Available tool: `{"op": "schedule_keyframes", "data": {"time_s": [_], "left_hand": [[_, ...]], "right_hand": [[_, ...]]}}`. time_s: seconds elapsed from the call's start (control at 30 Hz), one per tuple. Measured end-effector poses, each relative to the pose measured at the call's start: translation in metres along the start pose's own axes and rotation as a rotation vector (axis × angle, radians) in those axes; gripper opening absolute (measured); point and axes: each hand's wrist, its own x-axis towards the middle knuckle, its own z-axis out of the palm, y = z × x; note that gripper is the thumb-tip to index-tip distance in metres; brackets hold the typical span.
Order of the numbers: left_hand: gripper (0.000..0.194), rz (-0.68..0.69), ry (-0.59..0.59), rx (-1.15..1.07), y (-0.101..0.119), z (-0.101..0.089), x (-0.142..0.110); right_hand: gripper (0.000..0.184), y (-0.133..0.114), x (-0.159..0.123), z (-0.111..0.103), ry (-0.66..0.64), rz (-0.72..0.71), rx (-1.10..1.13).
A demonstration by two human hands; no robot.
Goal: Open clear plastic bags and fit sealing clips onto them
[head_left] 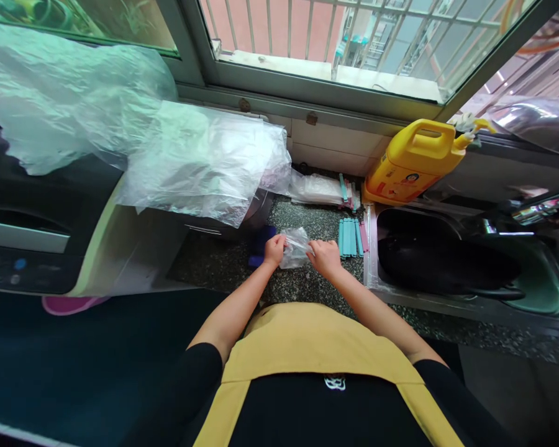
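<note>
A small clear plastic bag (294, 256) is stretched between my hands just over the speckled counter (302, 285). My left hand (274, 249) pinches its left edge, close beside a dark blue object (259, 247) whose kind I cannot make out. On the bag's right edge, my right hand (325, 256) is closed with bent fingers. Several light blue bag-sealing clips (348, 238) lie side by side to the right of that hand, with a pink clip (364, 237) at their end. Behind them rests a stack of clear bags (317, 188) with more clips on it.
A yellow pump jug (412, 164) stands at the back by the window. To the right, a sink (375, 273) holds a black pan (442, 254). Plastic sheeting (200, 155) covers items at the back left. A dark appliance (37, 211) stands far left.
</note>
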Motion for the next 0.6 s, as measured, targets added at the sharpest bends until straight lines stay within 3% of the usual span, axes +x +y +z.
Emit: {"op": "schedule_keyframes", "data": {"time_s": [0.1,0.23,0.6], "left_hand": [[0.028,0.012,0.028,0.039,-0.010,-0.004,0.010],[0.028,0.040,0.035,0.041,-0.007,-0.004,0.011],[0.026,0.211,-0.077,-0.231,0.059,-0.013,-0.007]], "right_hand": [[0.023,-0.001,0.004,0.004,-0.024,-0.008,-0.015],[0.020,0.001,0.003,0.004,0.022,-0.017,0.014],[0.025,0.028,-0.026,0.001,0.373,-0.038,0.190]]}}
